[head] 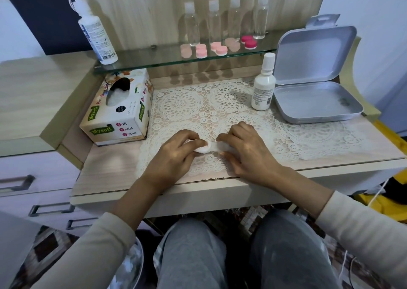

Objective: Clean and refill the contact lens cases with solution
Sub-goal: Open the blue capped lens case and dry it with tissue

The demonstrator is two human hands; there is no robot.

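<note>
Lit fairly brightly and evenly across the lace mat (182,103), from up and to the right. Throws soft shadows leftward: from the small white bottle (263,86) onto the mat, from the clear bottles (214,22) onto the wood back panel (143,13). Drops faint round shadows through the glass shelf (154,60). Falls off to dimness below the desk edge (198,192), around the knees (189,255). Leaves the white lens case (203,149) barely distinct from the pale lace. Bows straight edges outward near the borders; smears the lower corners. Looks slightly soft overall.
</note>
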